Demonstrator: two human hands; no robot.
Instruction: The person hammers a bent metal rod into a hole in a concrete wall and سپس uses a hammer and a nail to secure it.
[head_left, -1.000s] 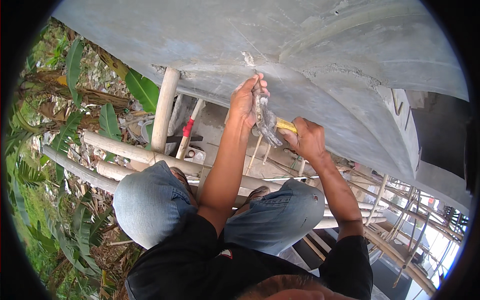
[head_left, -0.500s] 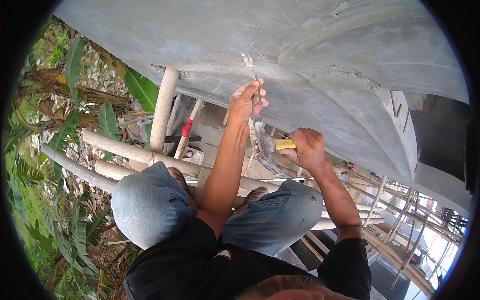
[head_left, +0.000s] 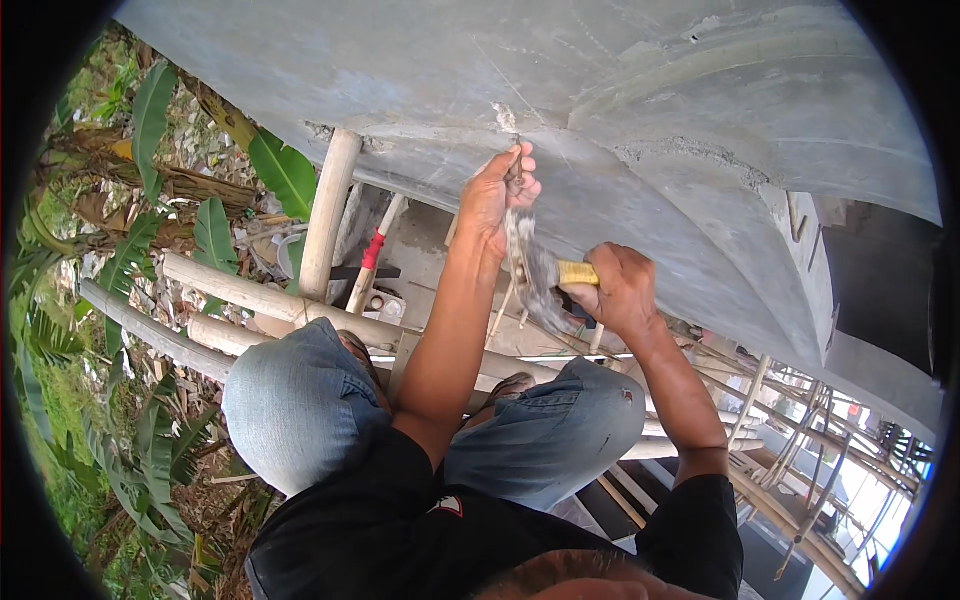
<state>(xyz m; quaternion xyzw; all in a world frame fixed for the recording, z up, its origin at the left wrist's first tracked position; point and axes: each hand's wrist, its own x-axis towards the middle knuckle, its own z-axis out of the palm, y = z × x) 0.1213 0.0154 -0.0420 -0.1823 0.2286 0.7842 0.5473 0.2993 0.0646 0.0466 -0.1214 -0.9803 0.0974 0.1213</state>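
Note:
My left hand pinches a thin metal chisel and holds it up against the grey plastered wall. The chisel's tip meets a pale chipped patch in the plaster. My right hand is wrapped round the yellow handle of a hammer. Its worn metal head is smeared by motion and sits just below the chisel's rear end, close to my left palm. Whether the head touches the chisel I cannot tell.
Bamboo poles run across under my knees, and an upright pole stands left of my hands. Banana leaves and rubble lie below on the left. More bamboo scaffolding fills the lower right. A dark opening breaks the wall at right.
The hammer has risen toward the chisel's rear end, with my right hand slightly up and right. My left hand still holds the chisel at the chipped patch.

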